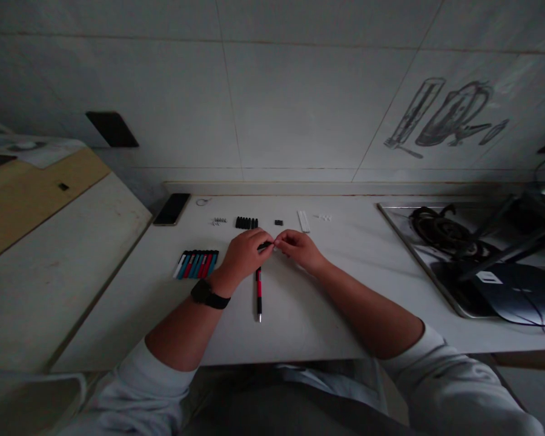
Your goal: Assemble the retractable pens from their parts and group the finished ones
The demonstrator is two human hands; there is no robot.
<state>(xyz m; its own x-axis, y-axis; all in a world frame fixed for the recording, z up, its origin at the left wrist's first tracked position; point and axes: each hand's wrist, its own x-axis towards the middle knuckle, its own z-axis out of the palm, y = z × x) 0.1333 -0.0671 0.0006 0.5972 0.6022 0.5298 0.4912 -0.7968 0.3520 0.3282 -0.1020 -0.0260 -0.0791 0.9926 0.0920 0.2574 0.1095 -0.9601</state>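
My left hand (247, 251), with a black watch on its wrist, is closed on a small black pen part (266, 245). The fingertips of my right hand (300, 247) are pinched at the right end of that part; what they grip is too small to make out. Below my left hand a red and black pen (259, 293) lies with its silver tip towards me. A row of white, red and blue pen barrels (196, 264) is left of it. Beyond my hands are several black tubular pieces (246, 223), small black pieces (278, 222) and clear thin strips (303, 221).
Small springs (218, 221), white bits (323, 217) and a ring (202, 201) lie along the back of the white counter (345, 327). A phone (172, 209) rests at the back left. To the right is a gas stove (429, 266) with dark objects on it.
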